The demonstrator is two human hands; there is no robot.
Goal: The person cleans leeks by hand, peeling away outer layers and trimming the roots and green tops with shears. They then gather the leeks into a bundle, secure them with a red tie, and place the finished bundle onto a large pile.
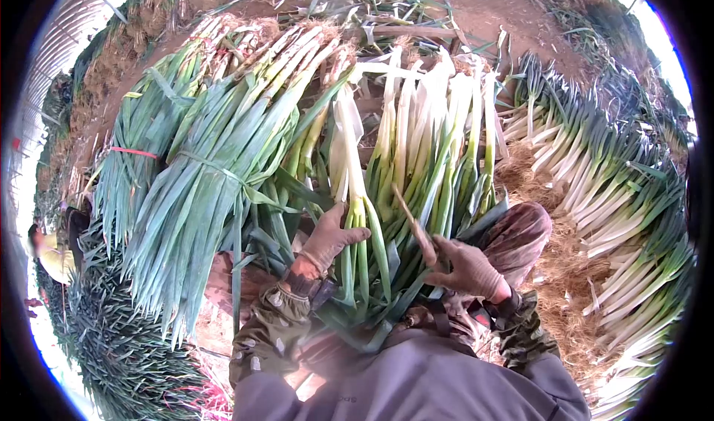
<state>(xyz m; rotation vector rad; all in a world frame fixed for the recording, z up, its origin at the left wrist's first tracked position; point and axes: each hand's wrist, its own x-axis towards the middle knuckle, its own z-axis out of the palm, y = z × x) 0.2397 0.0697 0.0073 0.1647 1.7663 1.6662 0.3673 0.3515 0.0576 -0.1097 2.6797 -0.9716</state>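
A loose sheaf of green onions (424, 161), white stalks up and green leaves down, rests against my lap. My left hand (329, 239), in a tan glove, is closed around one onion stalk (349, 153) at the left side of the sheaf. My right hand (465, 268), also gloved, grips a thin brown strip or stick (413, 224) that points up and left across the green leaves.
Two tied bundles of green onions (216, 168) lie to the left, one bound with a red band (134, 152). A long row of loose onions (595, 190) lies on straw at the right. Another person (52, 250) is at the far left edge.
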